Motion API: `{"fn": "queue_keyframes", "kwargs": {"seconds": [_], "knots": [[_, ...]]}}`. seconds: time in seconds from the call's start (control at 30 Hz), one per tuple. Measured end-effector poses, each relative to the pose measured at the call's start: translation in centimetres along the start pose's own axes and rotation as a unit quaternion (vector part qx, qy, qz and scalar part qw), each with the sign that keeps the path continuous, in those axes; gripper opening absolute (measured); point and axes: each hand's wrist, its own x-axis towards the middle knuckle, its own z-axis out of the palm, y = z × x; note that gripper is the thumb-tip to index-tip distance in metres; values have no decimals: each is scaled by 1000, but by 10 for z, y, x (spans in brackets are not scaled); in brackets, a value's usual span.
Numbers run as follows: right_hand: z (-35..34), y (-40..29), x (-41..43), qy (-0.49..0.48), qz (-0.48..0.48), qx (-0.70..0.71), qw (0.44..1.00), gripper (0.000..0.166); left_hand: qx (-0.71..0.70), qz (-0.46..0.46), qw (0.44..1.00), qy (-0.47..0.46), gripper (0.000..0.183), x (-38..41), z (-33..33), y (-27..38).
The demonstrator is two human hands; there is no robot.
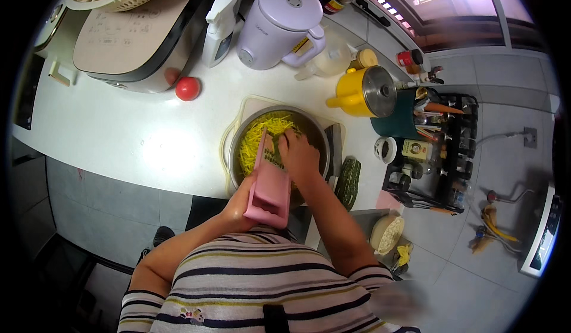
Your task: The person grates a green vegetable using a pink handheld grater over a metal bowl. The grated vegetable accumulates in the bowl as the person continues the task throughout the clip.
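My left hand grips the side of a pink plastic grater that leans tilted into a stainless steel bowl. Over the grater's blade holes, my right hand holds a green-skinned piece of vegetable, mostly hidden under the fingers. Yellow-green vegetable shreds are heaped on the bowl's left and far side. Beneath the bowl lies a pale-rimmed cutting board. A whole dark green zucchini rests on the counter to the right, beside a knife blade partly covered by the bowl.
A tomato sits near the rice cooker. Behind the bowl stand a spray bottle, a lilac electric kettle and a yellow pot with a lid. To the right are a small white cup and a black condiment rack.
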Motion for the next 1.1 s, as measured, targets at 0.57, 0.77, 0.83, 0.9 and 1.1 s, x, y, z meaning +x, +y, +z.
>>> {"fn": "queue_keyframes", "kwargs": {"seconds": [0.57, 0.77, 0.83, 0.9, 1.1], "knots": [[-2, -17, -32, 111, -78, 30, 990, 23, 15, -12, 999, 41, 59, 7, 9, -2], [-5, -22, -35, 82, -42, 25, 995, 22, 38, -5, 999, 22, 55, 1, 12, 0], [13, -13, -13, 95, -41, 4, 995, 27, 33, 2, 999, 8, 53, -2, 9, -5], [26, -8, 6, 95, -35, -7, 995, 30, 9, 29, 1000, -2, 54, -1, 4, -15], [22, 16, 17, 73, 30, 73, 994, 33, -5, 6, 1000, -10, 56, -4, -4, -4]]}}
